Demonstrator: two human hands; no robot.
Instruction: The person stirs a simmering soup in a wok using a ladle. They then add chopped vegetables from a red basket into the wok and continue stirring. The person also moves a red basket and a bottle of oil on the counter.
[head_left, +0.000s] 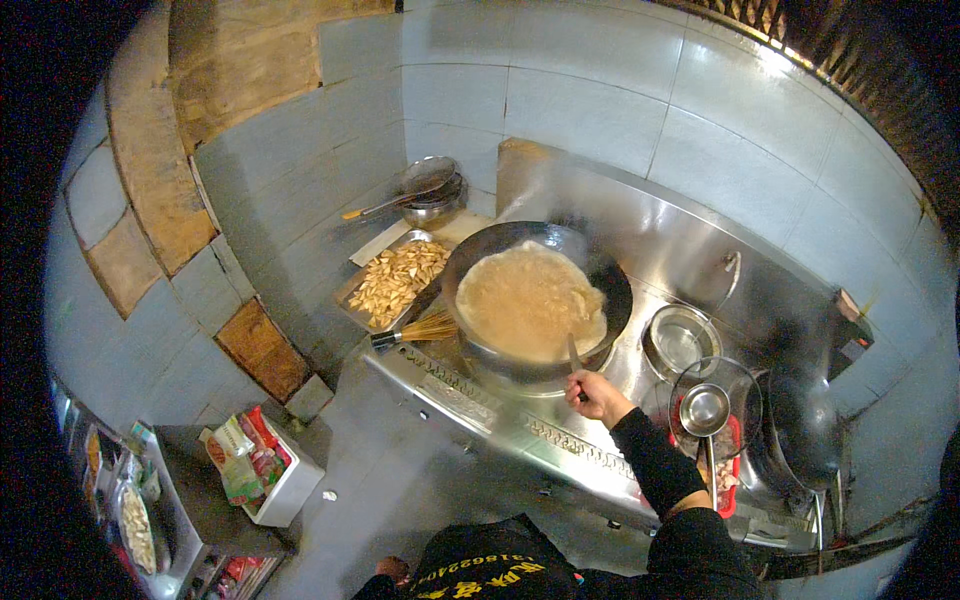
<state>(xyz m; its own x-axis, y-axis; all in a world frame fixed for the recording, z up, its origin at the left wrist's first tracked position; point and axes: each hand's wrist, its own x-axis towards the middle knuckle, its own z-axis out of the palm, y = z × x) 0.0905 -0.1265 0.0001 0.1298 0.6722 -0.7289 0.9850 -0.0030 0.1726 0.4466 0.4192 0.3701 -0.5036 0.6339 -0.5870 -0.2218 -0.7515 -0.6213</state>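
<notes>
A large black wok (619, 289) stands on the steel stove and holds a pale brown, foamy liquid (521, 304). Closed around the handle of a utensil (574, 352), my right hand (589, 394) is at the wok's near rim; the utensil's lower end is hidden in the liquid. At the bottom edge of the view, my left hand (393, 568) shows only in part beside the dark apron, and its fingers cannot be made out. Left of the wok, cut pale pieces of food (397, 279) fill a metal tray (343, 294). A bamboo wok brush (424, 331) lies between tray and wok.
Right of the wok stand a round metal pot (684, 341), a ladle (705, 410) over a red basket (730, 504), and another wok (806, 427) on its side. Strainers (431, 180) rest on a bowl at the back left. A white bin (292, 484) holds packets lower left.
</notes>
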